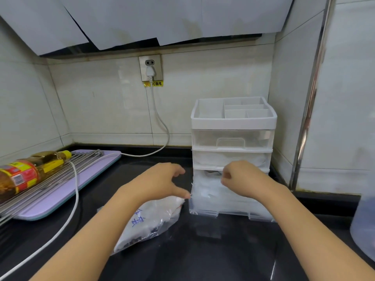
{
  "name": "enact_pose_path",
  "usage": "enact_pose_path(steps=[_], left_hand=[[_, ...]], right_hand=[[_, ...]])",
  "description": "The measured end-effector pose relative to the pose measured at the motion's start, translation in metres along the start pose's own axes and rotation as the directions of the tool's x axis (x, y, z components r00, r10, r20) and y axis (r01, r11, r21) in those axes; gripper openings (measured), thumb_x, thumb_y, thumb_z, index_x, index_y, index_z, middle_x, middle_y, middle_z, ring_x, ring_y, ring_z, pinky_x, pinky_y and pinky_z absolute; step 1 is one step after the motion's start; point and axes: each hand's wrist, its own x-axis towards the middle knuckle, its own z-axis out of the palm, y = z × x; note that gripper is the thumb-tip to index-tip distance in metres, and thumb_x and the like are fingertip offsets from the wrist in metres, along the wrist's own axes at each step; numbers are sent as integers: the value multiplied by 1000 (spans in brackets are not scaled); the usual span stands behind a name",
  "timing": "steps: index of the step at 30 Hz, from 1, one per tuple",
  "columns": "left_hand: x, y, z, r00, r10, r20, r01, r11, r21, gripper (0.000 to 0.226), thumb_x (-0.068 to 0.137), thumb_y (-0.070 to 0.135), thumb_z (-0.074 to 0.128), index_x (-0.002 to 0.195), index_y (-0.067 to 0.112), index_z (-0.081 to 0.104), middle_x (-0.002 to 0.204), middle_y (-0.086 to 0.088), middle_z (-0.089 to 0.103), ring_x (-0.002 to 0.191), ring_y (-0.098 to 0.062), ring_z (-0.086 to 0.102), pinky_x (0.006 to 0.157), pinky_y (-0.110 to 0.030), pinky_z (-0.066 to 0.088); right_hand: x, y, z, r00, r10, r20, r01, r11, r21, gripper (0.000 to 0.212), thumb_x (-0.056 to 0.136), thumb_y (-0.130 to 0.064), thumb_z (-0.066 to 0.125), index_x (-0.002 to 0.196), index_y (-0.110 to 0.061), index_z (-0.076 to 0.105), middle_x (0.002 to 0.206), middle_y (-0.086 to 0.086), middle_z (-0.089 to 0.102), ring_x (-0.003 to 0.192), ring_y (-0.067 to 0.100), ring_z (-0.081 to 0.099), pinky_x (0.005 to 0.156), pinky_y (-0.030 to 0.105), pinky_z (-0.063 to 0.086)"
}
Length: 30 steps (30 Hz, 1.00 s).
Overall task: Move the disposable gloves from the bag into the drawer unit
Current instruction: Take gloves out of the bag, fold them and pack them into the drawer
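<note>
A clear drawer unit [233,122] with a white divided top tray stands on the black counter by the right wall. Its bottom drawer [229,209] is pulled out and holds thin translucent disposable gloves [205,189]. My right hand [241,177] is over this drawer, fingers curled and pinching the gloves. My left hand [162,181] hovers at the drawer's left front corner with fingers loosely bent; its thumb tip touches the drawer's edge. Beneath it lies a clear plastic bag [148,222] with blue writing, white material inside.
A lilac board [67,191] with a metal rack and an oil bottle [24,173] lies at the left. A white cable [75,199] runs from the wall socket [150,67] across the counter. A translucent container [363,226] stands at the right edge.
</note>
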Motion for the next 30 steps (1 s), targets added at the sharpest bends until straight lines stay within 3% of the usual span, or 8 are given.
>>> enact_pose_path(steps=[5, 10, 12, 17, 19, 22, 25, 30], left_hand=[[-19, -32, 11, 997, -35, 66, 34, 999, 15, 79, 70, 57, 74, 139, 31, 42, 139, 13, 46, 125, -8, 45, 104, -24, 37], [-19, -43, 29, 993, 13, -114, -27, 993, -117, 37, 70, 42, 80, 103, 35, 64, 123, 18, 58, 110, 1, 52, 94, -14, 39], [-19, -45, 32, 988, 5, -152, -22, 993, -115, 27, 72, 39, 79, 94, 33, 65, 116, 17, 60, 106, 1, 54, 90, -15, 40], [-15, -50, 48, 987, -54, -152, 51, 998, -22, 61, 73, 52, 74, 125, 25, 56, 125, 15, 52, 114, -8, 52, 95, -22, 40], [-12, -48, 53, 981, -40, -188, 47, 998, 33, 39, 78, 44, 71, 109, 22, 64, 119, 13, 58, 108, -9, 55, 92, -23, 42], [-11, -46, 54, 957, -18, -291, -5, 997, -77, 10, 83, 29, 67, 86, 20, 69, 106, 11, 66, 100, -9, 59, 96, -28, 43], [-12, -46, 51, 926, 55, -373, -120, 981, -153, 10, 86, 25, 66, 84, 19, 74, 102, 12, 70, 96, -3, 62, 112, -23, 26], [-18, -41, 45, 890, 125, -439, -235, 950, -207, 16, 89, 28, 64, 92, 21, 77, 97, 17, 71, 95, 4, 61, 104, -8, 24]], right_hand=[[-7, -31, 16, 953, -284, -102, 291, 954, 70, 27, 93, -33, 54, 117, -22, 63, 121, -5, 61, 114, 14, 51, 96, 29, 41], [-10, -45, 36, 890, -434, -139, 441, 897, 27, 40, 91, -39, 58, 128, -24, 56, 132, -8, 52, 125, 9, 41, 104, 26, 36], [-9, -46, 40, 882, -452, -136, 457, 889, 8, 42, 91, -40, 58, 129, -23, 55, 131, -6, 52, 124, 10, 40, 103, 24, 35], [-7, -41, 49, 902, -421, -99, 422, 906, -15, 48, 93, -43, 53, 137, -24, 47, 143, -6, 44, 131, 10, 38, 106, 21, 29], [-8, -40, 52, 911, -405, -80, 405, 914, -12, 53, 94, -44, 51, 143, -26, 40, 150, -9, 35, 136, 8, 32, 110, 22, 25], [-10, -42, 54, 913, -398, -91, 401, 916, 7, 58, 92, -48, 52, 144, -28, 37, 151, -11, 35, 136, 7, 33, 109, 21, 26], [-12, -45, 53, 905, -405, -133, 415, 907, 65, 62, 90, -49, 56, 144, -29, 36, 146, -10, 41, 133, 7, 38, 105, 21, 31], [-13, -49, 51, 875, -437, -209, 468, 874, 130, 63, 91, -33, 61, 145, -37, 30, 142, -14, 43, 126, 5, 44, 100, 16, 33]])
